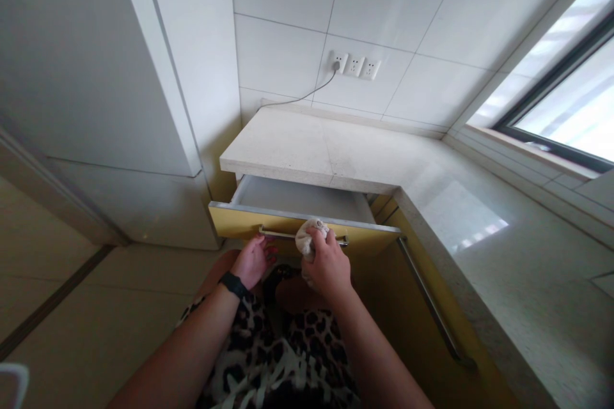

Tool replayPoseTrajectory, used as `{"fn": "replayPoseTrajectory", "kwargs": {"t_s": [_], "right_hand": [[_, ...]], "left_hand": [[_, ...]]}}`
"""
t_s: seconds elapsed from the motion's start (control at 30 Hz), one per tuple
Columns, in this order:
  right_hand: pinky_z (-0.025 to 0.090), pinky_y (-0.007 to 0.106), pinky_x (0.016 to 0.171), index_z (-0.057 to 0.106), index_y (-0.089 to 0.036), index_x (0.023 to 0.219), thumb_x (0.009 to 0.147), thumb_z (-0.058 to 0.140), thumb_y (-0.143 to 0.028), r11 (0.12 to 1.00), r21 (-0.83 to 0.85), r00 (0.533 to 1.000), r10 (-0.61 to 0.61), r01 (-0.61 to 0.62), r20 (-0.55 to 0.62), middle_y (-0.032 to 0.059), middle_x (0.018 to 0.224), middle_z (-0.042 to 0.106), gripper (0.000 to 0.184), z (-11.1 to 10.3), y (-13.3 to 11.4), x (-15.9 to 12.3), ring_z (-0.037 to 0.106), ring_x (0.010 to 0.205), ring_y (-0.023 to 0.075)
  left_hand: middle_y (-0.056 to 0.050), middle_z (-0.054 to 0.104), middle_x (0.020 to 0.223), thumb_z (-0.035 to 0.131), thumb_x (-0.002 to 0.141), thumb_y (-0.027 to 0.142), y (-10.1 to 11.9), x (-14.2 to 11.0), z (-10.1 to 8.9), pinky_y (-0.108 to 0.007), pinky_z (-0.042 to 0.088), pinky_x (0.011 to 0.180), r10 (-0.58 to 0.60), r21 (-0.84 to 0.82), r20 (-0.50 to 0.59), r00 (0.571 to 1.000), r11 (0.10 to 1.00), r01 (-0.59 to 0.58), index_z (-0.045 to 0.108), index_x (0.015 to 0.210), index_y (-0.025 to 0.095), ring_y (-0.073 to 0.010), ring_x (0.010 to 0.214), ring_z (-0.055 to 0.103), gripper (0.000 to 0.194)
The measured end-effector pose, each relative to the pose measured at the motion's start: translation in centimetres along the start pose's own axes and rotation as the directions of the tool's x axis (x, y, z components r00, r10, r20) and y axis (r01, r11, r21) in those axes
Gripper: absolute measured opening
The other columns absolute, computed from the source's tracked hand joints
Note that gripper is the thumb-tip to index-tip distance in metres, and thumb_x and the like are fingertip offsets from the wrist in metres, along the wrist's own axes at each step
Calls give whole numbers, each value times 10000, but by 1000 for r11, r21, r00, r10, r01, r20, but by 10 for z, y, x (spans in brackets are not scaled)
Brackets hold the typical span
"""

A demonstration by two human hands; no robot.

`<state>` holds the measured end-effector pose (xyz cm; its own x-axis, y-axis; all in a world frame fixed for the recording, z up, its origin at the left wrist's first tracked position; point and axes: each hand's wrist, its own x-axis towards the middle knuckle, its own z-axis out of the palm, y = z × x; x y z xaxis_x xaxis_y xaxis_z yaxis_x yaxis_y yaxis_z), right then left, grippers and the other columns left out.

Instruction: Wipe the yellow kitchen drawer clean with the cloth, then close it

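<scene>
A yellow-fronted drawer (235, 220) stands pulled out below the pale countertop, its light grey inside partly in sight. Along its front runs a metal bar handle (283, 234). My right hand (329, 262) is closed on a bunched whitish cloth (304, 238), which lies against the right part of the handle. Just under the handle's left end is my left hand (255, 261), its fingers loosely curled and apart, with nothing seen in them. Whether its fingertips touch the handle or drawer front, I cannot tell.
The countertop (297, 140) turns a corner and runs along the right under a window (570, 102). A long cabinet handle (432, 303) sticks out on the right. A tall white cabinet (96, 64) stands left. A plugged cord (307, 97) crosses the tiled wall.
</scene>
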<state>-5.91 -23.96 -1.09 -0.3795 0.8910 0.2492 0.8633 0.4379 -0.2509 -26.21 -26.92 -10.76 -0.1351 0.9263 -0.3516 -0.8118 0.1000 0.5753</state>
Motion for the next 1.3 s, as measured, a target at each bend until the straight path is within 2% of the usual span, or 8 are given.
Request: {"fn": "replayPoseTrajectory", "kwargs": {"t_s": [0.17, 0.3, 0.63, 1.3], "right_hand": [[437, 318, 661, 568, -312, 1300, 775, 654, -249, 998, 6, 998, 62, -62, -26, 95, 1256, 584, 536, -7, 31, -3, 633, 975, 273], [417, 315, 646, 563, -310, 1286, 775, 665, -276, 994, 34, 995, 103, -103, -6, 86, 1273, 579, 521, -13, 43, -3, 648, 916, 255], [417, 295, 704, 527, -289, 1306, 794, 657, -297, 990, 44, 986, 131, -137, 103, 85, 1346, 537, 529, -21, 35, -1, 638, 939, 223], [426, 304, 708, 527, -288, 1300, 768, 684, -286, 986, 85, 989, 135, -140, 67, 81, 1315, 518, 554, -15, 36, -2, 639, 923, 222]], "left_hand": [[-17, 635, 1068, 544, 913, 321, -4, 4, -5, -321, 490, 660, 12, -3, 7, 1000, 1000, -12, 582, 1065, 231, -169, 794, 623, 180], [-22, 623, 1099, 555, 911, 331, -5, 5, -8, -319, 495, 668, 10, 2, 16, 1000, 1000, -10, 572, 1084, 232, -167, 806, 622, 200], [-19, 616, 1102, 555, 911, 346, -6, 6, -8, -307, 502, 663, 4, 10, -1, 1000, 1000, -4, 572, 1069, 237, -166, 820, 620, 193], [-31, 618, 1108, 537, 915, 337, -6, 5, -7, -314, 500, 661, 13, 23, -22, 1000, 1000, -13, 574, 1076, 234, -172, 811, 619, 195]]}}
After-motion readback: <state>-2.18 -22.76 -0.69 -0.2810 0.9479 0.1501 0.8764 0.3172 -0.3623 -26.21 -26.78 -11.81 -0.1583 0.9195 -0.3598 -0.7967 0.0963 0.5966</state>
